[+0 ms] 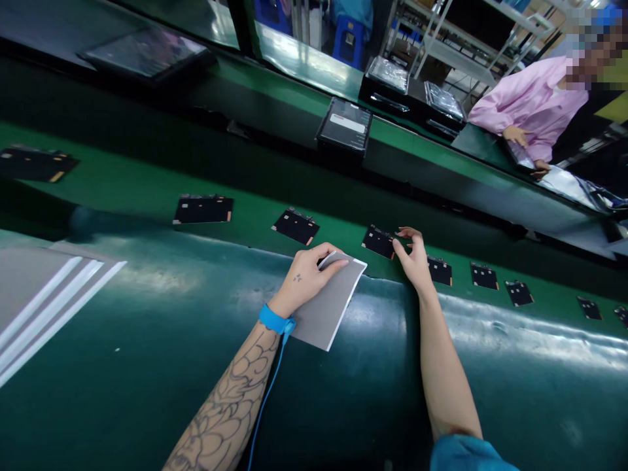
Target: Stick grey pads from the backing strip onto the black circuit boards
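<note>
My left hand (309, 275) is closed on a thin grey sheet (326, 301) with a white strip along its right edge. The thumb lies on top of the sheet, and a blue wrist strap with a cord circles that wrist. My right hand (415, 258) reaches over the green belt, fingers apart. Its thumb is at the right corner of a flat black panel (379, 242) with small pale and orange tabs; whether it touches is hard to tell. Similar panels lie on both sides, among them one black panel (296, 226) to the left and another panel (440, 270) partly behind my right wrist.
Stacked grey sheets with white edges (34, 288) lie on the bench at left. Behind the belt stand a black tray with a white label (347, 123) and trays of wrapped items (387, 75). Across the line a person in a pink sleeve (532, 98) handles a flat item.
</note>
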Motion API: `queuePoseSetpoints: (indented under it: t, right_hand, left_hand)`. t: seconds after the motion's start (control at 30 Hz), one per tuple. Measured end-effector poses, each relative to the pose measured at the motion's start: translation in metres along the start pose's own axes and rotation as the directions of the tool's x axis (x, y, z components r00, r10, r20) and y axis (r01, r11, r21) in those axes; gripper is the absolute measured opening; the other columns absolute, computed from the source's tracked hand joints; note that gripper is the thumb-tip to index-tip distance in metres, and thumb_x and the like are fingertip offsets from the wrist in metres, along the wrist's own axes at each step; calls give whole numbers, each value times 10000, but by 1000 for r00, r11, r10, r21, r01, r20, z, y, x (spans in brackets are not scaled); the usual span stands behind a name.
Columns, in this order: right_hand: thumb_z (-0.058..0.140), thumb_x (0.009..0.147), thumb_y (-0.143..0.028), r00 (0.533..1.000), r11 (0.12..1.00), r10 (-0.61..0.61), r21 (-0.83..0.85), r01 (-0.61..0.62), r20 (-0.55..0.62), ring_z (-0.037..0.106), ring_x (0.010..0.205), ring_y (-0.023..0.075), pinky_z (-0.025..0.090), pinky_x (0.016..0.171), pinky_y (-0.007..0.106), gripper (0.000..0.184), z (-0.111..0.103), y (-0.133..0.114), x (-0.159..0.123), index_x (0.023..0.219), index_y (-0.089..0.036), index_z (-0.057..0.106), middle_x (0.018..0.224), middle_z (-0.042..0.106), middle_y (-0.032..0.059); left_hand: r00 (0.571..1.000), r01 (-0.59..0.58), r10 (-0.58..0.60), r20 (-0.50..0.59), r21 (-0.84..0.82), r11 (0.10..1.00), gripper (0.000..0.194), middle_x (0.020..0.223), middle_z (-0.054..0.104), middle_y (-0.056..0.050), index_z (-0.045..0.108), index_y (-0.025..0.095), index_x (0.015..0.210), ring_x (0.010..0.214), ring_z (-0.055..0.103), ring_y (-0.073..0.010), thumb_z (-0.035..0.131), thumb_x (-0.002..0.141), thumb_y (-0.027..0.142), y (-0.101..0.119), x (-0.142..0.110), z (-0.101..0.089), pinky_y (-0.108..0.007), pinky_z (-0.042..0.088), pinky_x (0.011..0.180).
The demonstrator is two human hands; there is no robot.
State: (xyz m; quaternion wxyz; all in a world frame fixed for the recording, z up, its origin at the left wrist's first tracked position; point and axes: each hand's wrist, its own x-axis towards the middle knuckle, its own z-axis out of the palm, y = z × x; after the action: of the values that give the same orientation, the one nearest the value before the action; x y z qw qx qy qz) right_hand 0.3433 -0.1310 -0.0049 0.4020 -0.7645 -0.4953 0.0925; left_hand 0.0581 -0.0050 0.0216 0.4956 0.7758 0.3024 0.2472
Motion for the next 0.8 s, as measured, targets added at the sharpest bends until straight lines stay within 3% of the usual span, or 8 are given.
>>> queuePoseSetpoints:
  t: [0.07, 0.17, 0.27, 0.5, 0.8]
  right_hand:
    - [578, 1052, -466, 999, 1000, -5, -3, 5, -38, 610, 1307, 321, 467, 1142, 507, 234, 2, 7, 9, 1125, -248, 622, 1341, 649, 159]
    - [543, 1068, -457, 1000, 997, -13, -78, 14, 6, 610, 1261, 327, 453, 1156, 518, 234, 5, 16, 21, 1052, -243, 636, 1270, 665, 152]
    - [511, 1076, -470, 999, 990, 7, -140, 0, 48, 594, 1262, 338, 436, 1178, 545, 256, 4, 23, 26, 1046, -247, 632, 1274, 661, 152]
    - [501, 1070, -569, 987, 994, 13, -105, 4, 160, 607, 1243, 323, 459, 1184, 521, 345, -14, 38, 25, 1055, -243, 614, 1261, 624, 153]
    - [523, 1052, -480, 976, 991, -1, -130, 30, 218, 610, 1249, 331, 466, 1171, 520, 258, -31, 41, 25, 1023, -241, 614, 1240, 624, 156]
  left_hand:
    - [1000, 2, -2, 1, 5, 1000, 223, 973, 819, -47, 792, 241, 1023, 833, 727, -223, 689, 1031, 438, 1, 0, 0, -312, 522, 697]
    - [1000, 6, -6, 4, 9, 1000, 243, 964, 819, -53, 793, 236, 1020, 822, 723, -225, 684, 1028, 454, 1, 0, 1, -311, 513, 682]
    - [1000, 5, -5, 0, 9, 1000, 243, 967, 819, -54, 791, 235, 1021, 830, 724, -225, 685, 1026, 454, 1, 0, 1, -312, 506, 679]
    - [1000, 1, -1, 1, 18, 1000, 233, 985, 825, -53, 792, 242, 1026, 841, 735, -232, 689, 1028, 450, 2, 0, -1, -318, 509, 681]
    - [1000, 13, -13, -5, -9, 1000, 226, 982, 832, -56, 795, 239, 1030, 878, 754, -239, 706, 1013, 446, -1, -1, 1, -315, 538, 700]
